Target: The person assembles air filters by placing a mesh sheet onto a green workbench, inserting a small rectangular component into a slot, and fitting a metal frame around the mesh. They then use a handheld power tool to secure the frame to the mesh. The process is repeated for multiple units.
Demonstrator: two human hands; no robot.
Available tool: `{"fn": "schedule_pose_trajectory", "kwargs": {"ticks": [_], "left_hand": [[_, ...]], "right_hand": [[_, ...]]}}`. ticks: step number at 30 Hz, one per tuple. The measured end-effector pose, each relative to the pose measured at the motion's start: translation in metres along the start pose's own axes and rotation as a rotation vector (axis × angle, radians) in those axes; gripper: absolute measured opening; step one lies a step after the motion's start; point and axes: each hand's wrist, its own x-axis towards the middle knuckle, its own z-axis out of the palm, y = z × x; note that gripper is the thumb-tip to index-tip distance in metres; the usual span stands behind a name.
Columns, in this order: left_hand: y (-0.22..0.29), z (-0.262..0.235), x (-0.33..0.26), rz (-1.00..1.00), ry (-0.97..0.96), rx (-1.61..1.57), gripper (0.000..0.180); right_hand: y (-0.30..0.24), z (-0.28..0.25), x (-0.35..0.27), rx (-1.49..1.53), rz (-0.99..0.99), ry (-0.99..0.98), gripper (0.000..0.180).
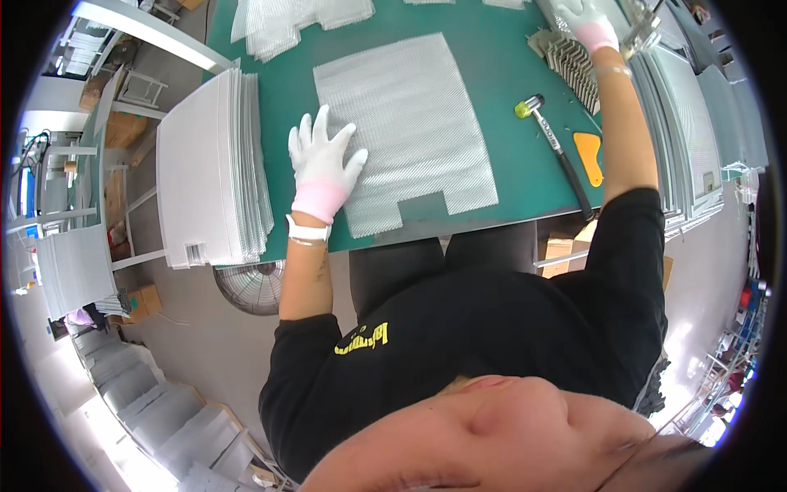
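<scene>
My left hand, in a white glove with a pink cuff, lies with fingers spread on the left edge of a silvery mesh sheet. The sheet lies flat on the green tabletop and has a notch cut in its near edge. Stretched out to the far right, my right hand wears a matching glove. It is next to a row of small metal pieces and a metal clamp-like fixture. Its fingers look extended, partly cut off by the upper rim, and no held thing shows.
A mallet with a black handle and a yellow scraper lie right of the sheet. Tall stacks of panels stand left and right. More mesh sheets lie at the far side. A floor fan stands below the table's left corner.
</scene>
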Motion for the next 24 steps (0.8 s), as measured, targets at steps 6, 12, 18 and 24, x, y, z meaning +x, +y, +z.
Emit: {"fn": "schedule_pose_trajectory", "kwargs": {"ticks": [6,12,18,24], "left_hand": [[0.013,-0.022,-0.033,-0.081,0.235,-0.018,0.073],[0.027,-0.019,-0.034,0.003,0.283,-0.196,0.074],[0.046,-0.038,-0.041,0.024,0.363,-0.294,0.064],[0.086,-0.011,-0.035,-0.092,-0.321,-1.501,0.063]], "right_hand": [[0.038,0.049,0.088,0.060,0.027,-0.198,0.090],[0.147,0.034,0.098,-0.118,0.049,-0.025,0.080],[-0.037,-0.094,-0.020,0.639,0.264,0.537,0.054],[-0.071,-0.074,-0.124,0.894,-0.207,0.611,0.075]]}}
